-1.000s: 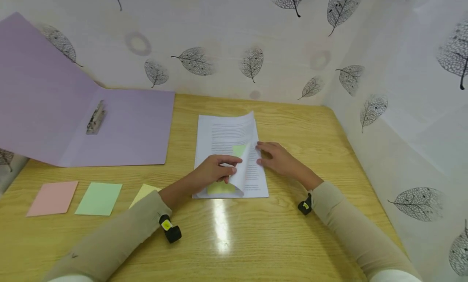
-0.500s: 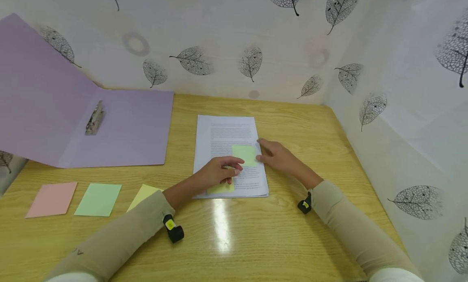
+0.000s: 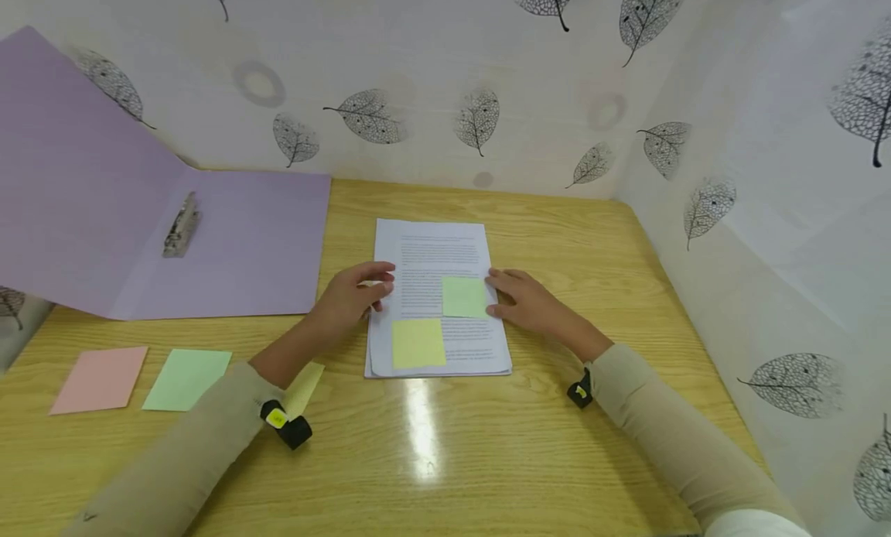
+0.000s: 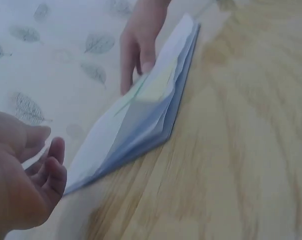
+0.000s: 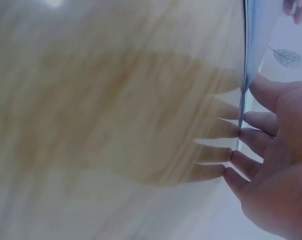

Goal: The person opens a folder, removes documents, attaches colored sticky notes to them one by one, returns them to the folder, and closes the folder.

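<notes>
A stack of printed sheets [image 3: 431, 251] lies on the wooden table, with a green sticky note [image 3: 464, 297] and a yellow sticky note [image 3: 418, 343] on its top page. My left hand [image 3: 351, 297] is at the stack's left edge, fingers loosely bent and holding nothing; in the left wrist view that hand [image 4: 23, 170] shows a gap between thumb and fingers. At the opposite edge my right hand [image 3: 525, 297] rests with its fingertips against the sheets. The right wrist view shows the fingertips [image 5: 236, 175] lined up along the stack's side, on the tabletop.
An open purple folder [image 3: 257, 243] with a metal clip [image 3: 182, 226] stands at the back left. Pink [image 3: 99, 380], green [image 3: 182, 378] and yellow note pads [image 3: 303, 390] lie at the front left, the yellow one partly under my left forearm. Leaf-patterned cloth [image 3: 418, 73] covers the walls behind.
The lifted top sheet has come down flat, showing both sticky notes. My left hand has left the page and moved to the stack's left edge. The right hand has stayed at the right edge.
</notes>
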The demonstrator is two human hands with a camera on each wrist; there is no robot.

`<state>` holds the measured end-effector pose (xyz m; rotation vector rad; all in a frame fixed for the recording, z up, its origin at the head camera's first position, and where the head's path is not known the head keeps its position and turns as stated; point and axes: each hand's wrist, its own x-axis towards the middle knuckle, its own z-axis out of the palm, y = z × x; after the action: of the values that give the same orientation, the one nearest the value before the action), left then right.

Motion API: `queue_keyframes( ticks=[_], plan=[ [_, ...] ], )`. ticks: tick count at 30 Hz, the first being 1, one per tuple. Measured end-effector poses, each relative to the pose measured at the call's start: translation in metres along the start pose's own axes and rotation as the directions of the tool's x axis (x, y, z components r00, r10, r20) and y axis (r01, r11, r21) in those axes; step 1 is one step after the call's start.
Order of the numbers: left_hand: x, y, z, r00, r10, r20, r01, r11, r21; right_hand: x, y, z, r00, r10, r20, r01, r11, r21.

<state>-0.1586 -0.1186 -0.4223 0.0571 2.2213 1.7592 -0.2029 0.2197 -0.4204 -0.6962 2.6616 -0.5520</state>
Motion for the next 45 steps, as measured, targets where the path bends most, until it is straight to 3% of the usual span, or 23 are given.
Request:
queue_keyframes(
  ticks=[2,7,15,22,32,36,41,45],
  plan=[
    [-0.001,-0.003,-0.01,0.998,-0.015,-0.058,0.016,1.0,0.015,0.0,0.0,0.0,1.0,0.0,0.002,0.0,1.0,-0.008],
    [0.0,-0.011,-0.021,0.995,-0.028,-0.096,0.031,0.999,0.03,0.0,-0.001,0.0,0.999,-0.035,-0.007,0.035,0.999,-0.042],
    [0.004,-0.011,-0.012,0.991,-0.079,-0.107,0.073,0.996,-0.056,-0.001,-0.005,0.003,0.998,-0.056,-0.03,0.056,0.998,-0.021],
    [0.003,-0.006,-0.008,0.991,-0.012,-0.131,0.012,1.0,-0.003,-0.002,-0.006,0.005,0.998,-0.04,-0.04,0.041,0.999,0.012],
    [0.005,-0.004,-0.001,0.987,0.01,-0.162,-0.025,0.996,-0.089,-0.003,-0.009,0.006,1.0,-0.006,-0.018,0.006,0.999,0.034],
    [0.009,-0.006,0.0,0.985,0.02,-0.174,-0.049,0.986,-0.162,-0.003,-0.009,0.007,1.0,0.004,-0.015,-0.003,1.0,0.031],
    [0.011,-0.005,0.003,0.987,-0.01,-0.158,-0.03,0.968,-0.249,-0.004,-0.01,0.007,1.0,-0.001,-0.017,0.002,0.999,0.044],
    [0.012,-0.006,0.004,0.986,-0.036,-0.164,-0.009,0.965,-0.263,-0.004,-0.009,0.006,0.999,-0.016,-0.036,0.019,0.997,0.078]
  ],
)
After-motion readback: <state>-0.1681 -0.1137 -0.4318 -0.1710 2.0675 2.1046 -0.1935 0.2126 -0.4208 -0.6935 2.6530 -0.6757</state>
